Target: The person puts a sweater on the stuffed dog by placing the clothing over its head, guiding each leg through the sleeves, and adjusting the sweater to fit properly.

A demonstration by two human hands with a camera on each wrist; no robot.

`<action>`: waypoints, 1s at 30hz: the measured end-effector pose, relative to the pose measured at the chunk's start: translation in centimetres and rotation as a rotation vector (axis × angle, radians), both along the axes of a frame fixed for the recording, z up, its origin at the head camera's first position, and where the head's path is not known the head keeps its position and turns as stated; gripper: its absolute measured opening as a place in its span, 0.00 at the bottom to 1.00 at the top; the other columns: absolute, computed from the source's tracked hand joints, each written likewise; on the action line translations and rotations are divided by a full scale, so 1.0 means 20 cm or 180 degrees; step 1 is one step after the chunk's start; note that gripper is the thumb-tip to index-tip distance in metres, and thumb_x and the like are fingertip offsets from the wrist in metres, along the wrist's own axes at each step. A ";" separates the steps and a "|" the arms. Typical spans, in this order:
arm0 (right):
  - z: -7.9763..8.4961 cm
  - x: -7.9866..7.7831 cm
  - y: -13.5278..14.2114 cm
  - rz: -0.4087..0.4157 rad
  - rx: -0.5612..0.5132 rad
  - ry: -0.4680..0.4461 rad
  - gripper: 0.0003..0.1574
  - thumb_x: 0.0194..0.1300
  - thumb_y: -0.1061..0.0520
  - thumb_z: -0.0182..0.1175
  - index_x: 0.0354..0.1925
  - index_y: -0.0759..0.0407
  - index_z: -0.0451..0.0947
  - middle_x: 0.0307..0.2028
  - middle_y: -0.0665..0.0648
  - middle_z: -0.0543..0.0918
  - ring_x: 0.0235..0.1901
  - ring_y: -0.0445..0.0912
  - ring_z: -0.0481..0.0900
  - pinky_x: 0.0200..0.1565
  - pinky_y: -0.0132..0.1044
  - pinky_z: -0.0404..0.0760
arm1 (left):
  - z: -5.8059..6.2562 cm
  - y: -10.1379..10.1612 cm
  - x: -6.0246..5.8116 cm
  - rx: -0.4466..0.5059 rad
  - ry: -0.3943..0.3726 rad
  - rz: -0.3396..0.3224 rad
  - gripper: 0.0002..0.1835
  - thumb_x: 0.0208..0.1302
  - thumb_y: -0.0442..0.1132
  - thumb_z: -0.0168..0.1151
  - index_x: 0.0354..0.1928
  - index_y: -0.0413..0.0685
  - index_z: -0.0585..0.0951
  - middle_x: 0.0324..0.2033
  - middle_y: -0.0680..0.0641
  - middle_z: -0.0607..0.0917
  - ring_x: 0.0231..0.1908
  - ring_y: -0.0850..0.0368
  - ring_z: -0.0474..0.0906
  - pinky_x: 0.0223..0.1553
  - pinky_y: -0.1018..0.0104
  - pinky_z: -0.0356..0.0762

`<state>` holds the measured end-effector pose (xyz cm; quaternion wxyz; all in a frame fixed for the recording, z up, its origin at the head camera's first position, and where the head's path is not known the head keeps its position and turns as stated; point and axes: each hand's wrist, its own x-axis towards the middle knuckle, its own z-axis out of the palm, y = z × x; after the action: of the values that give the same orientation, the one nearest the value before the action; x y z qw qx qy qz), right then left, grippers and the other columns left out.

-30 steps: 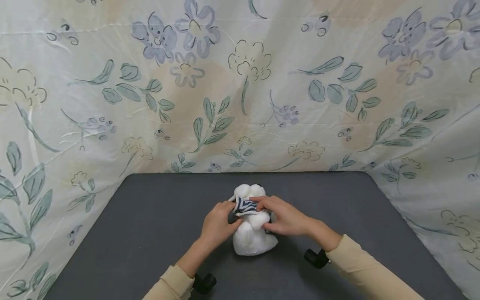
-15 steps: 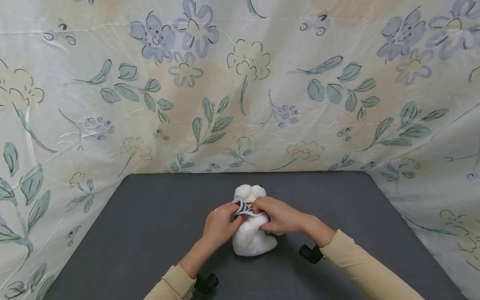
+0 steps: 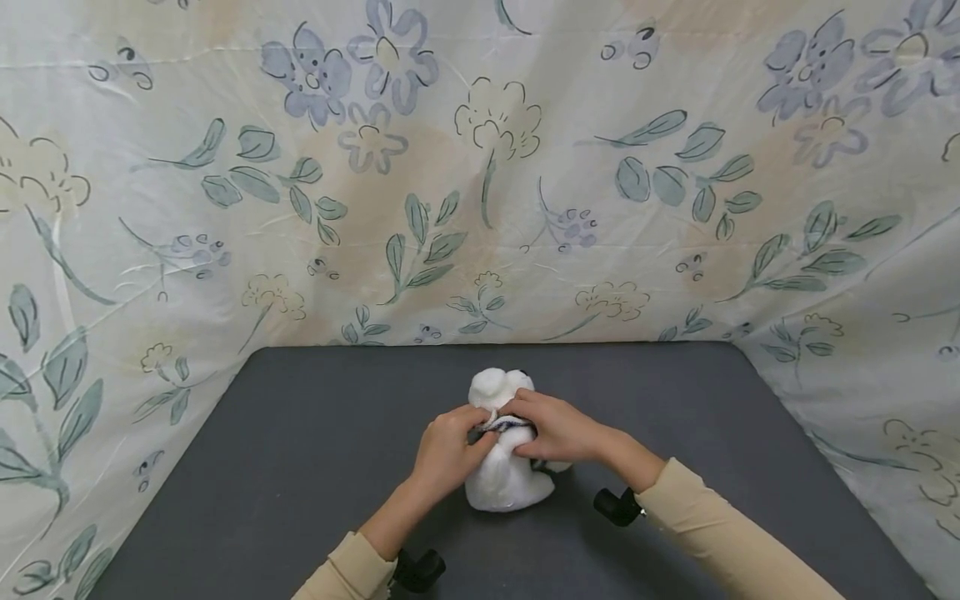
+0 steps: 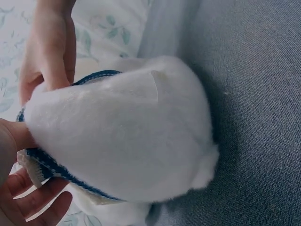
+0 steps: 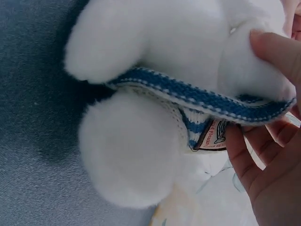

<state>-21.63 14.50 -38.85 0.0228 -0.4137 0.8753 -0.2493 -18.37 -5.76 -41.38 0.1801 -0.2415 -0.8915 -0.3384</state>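
A white plush toy (image 3: 501, 485) sits on the dark table, its round head away from me. Around its upper body is a blue-and-white striped knitted garment (image 3: 512, 423), bunched into a narrow band between my hands. My left hand (image 3: 448, 448) pinches the garment's left edge; in the left wrist view, fingers lie beneath the knit and the thumb is against the fur. On the right side my right hand (image 3: 564, 432) grips the band, its thumb (image 5: 277, 49) on a plush limb and fingers under the knit. A sewn label (image 5: 217, 136) shows beside those fingertips.
The dark grey table (image 3: 315, 433) extends on all sides of the toy. Behind it hangs a pale floral cloth (image 3: 480, 192), meeting the table's back edge. Black wrist-camera mounts (image 3: 618, 507) hang below both forearms.
The striped panel, spread flat behind the neck earlier, has folded and bunched into a narrow band. Both hands have drawn slightly closer together, and a pale part of the toy shows at its right.
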 end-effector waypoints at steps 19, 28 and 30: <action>0.01 -0.04 -0.03 -0.0244 0.0265 0.0500 0.16 0.49 0.48 0.70 0.28 0.45 0.69 0.22 0.39 0.70 0.18 0.33 0.63 0.20 0.25 0.62 | 0.02 0.03 0.03 0.0201 0.0216 0.0017 0.05 0.51 0.38 0.68 0.32 0.52 0.84 0.31 0.55 0.84 0.24 0.61 0.78 0.26 0.72 0.72; -0.01 -0.03 -0.06 -0.0587 0.0349 0.0887 0.20 0.47 0.44 0.70 0.22 0.47 0.68 0.15 0.40 0.67 0.14 0.33 0.59 0.17 0.26 0.57 | 0.01 0.02 0.04 0.0207 0.0366 0.0066 0.07 0.48 0.37 0.70 0.32 0.53 0.84 0.28 0.56 0.82 0.21 0.67 0.71 0.23 0.75 0.67; -0.02 -0.03 -0.07 -0.0637 0.0315 0.0927 0.20 0.47 0.44 0.70 0.21 0.47 0.68 0.15 0.40 0.67 0.13 0.33 0.58 0.16 0.26 0.57 | 0.01 0.02 0.03 0.0210 0.0422 0.0063 0.07 0.47 0.36 0.71 0.31 0.53 0.84 0.26 0.57 0.81 0.21 0.68 0.71 0.22 0.75 0.67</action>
<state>-22.24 13.15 -39.22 -0.1088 -0.3546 0.9174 -0.1445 -17.74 -5.45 -41.20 0.2500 -0.2485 -0.8683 -0.3490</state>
